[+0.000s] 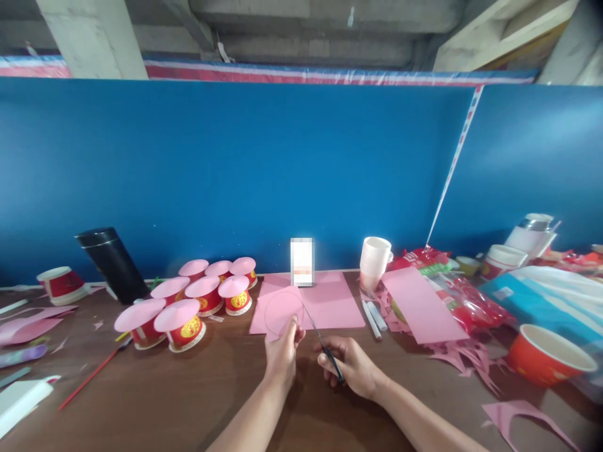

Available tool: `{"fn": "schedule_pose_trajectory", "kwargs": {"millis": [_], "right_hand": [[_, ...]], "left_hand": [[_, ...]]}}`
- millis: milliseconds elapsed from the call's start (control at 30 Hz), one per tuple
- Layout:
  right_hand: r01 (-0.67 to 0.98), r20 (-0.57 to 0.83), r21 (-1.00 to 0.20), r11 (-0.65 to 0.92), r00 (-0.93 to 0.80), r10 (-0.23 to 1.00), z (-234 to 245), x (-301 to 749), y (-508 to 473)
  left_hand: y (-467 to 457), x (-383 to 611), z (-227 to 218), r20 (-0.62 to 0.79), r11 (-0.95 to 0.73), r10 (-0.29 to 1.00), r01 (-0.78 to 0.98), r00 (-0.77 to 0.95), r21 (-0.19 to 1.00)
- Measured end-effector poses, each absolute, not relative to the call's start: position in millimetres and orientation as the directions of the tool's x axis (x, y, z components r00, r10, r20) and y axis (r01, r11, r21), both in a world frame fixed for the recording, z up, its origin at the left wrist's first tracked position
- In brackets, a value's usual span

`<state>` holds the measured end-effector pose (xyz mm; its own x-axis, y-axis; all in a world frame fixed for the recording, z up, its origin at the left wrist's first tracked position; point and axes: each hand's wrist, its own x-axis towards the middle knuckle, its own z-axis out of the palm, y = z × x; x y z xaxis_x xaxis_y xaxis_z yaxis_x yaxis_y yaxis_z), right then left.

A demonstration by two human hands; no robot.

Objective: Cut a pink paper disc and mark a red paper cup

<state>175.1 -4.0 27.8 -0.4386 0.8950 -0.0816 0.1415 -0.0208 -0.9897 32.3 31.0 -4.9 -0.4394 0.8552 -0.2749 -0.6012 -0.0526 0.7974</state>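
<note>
Between the thumb and fingers of my left hand (284,351) is a piece of pink paper (280,314) with a circle drawn on it. My right hand (353,364) is closed around the dark handles of a pair of scissors (333,361). The thin blades point up and left, with their tips at the right edge of the held paper. Behind it, larger pink sheets (332,301) lie flat on the brown table. To the left stand several upside-down red paper cups (203,304), each topped with a shallow pink paper cone (176,315).
A black bottle (113,267) leans at the back left, and a red paintbrush (89,381) lies in front of it. Stacked white cups (374,260) and two glue sticks (374,319) are right of the sheets. Pink scraps (464,361) and an orange paper bowl (549,355) sit farther right.
</note>
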Motion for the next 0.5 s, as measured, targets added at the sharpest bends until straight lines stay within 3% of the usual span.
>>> {"fn": "schedule_pose_trajectory", "kwargs": {"millis": [233, 400, 500], "right_hand": [[0.135, -0.084, -0.990, -0.026, -0.440, 0.894, 27.0, 175.4, -3.2], [0.128, -0.038, -0.992, 0.019, -0.423, 0.905, 22.5, 176.9, -0.8], [0.095, 0.002, -0.994, 0.046, -0.415, 0.910, 19.1, 178.6, 0.9]], "left_hand": [[26.2, 32.2, -1.8, -0.226, -0.016, 0.899, -0.546, -0.374, 0.838], [18.0, 37.8, 6.9, -0.274, 0.056, 0.897, -0.527, -0.346, 0.848], [11.1, 43.3, 9.2, -0.260, 0.093, 0.932, -0.528, -0.251, 0.844]]}}
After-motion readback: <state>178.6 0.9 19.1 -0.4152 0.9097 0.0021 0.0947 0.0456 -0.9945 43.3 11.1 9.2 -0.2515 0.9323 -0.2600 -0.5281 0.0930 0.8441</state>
